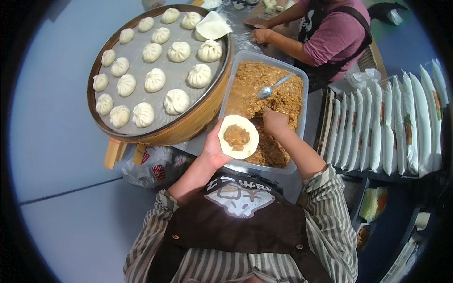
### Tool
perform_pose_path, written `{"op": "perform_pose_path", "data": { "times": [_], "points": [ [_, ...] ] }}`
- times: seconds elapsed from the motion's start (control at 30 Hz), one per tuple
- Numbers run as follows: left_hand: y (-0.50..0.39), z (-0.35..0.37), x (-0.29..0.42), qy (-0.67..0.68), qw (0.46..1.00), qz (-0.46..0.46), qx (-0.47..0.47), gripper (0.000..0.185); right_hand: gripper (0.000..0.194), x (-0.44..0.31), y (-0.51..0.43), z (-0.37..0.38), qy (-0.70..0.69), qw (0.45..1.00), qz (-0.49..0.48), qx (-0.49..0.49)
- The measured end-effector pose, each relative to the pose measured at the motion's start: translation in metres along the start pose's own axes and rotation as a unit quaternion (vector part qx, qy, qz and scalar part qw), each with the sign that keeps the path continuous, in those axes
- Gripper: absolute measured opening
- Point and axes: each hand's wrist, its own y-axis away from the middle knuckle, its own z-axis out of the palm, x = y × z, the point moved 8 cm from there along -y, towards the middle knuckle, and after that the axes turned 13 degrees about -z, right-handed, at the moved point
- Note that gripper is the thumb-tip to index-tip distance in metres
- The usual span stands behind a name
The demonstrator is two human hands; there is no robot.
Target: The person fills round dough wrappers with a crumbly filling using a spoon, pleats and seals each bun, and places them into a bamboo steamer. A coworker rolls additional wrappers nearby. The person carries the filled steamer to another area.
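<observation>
My left hand [213, 145] holds a round dough wrapper [252, 137] with a mound of brown filling [236, 137] at its middle. The wrapper overlaps the near left edge of a clear plastic tub [306, 102] of brown filling. My right hand [275, 122] is closed and reaches into this filling; it seems to hold a tool, mostly hidden by the hand and the filling. A metal spoon [264, 92] lies on the filling beyond it. Pleated buns [176, 102] sit apart on a lined round steamer [198, 124] at the left. A loose dough sheet [213, 26] rests at its far right edge.
A co-worker [334, 39] in a pink top and dark apron has both hands on the floured table [244, 42] beyond the tub. Upright white packets [377, 131] stand in a row at the right. Below the steamer are wooden slats [112, 152] and a plastic bag [148, 173].
</observation>
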Motion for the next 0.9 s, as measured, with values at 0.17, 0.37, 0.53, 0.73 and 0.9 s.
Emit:
{"op": "perform_pose_path", "data": {
  "times": [0.17,0.37,0.53,0.73,0.9],
  "points": [
    [0.002,-0.006,-0.003,0.033,0.999,-0.003,0.011,0.054,0.034,0.012,-0.015,0.006,-0.022,0.998,-0.024,-0.057],
    [-0.010,-0.019,0.005,0.023,0.998,0.032,0.053,0.046,0.023,0.054,0.061,-0.041,-0.013,0.993,-0.036,0.108],
    [-0.031,-0.012,0.007,0.057,0.995,0.060,0.051,0.044,0.014,0.046,0.163,-0.108,-0.146,0.915,-0.033,0.374],
    [-0.055,-0.001,0.001,0.046,0.991,0.070,0.102,0.045,0.014,-0.024,0.192,-0.092,-0.197,0.876,-0.049,0.438],
    [-0.064,0.002,-0.001,0.016,0.994,0.065,0.091,0.045,0.011,-0.038,0.185,-0.074,-0.203,0.872,-0.039,0.444]
  ]
}}
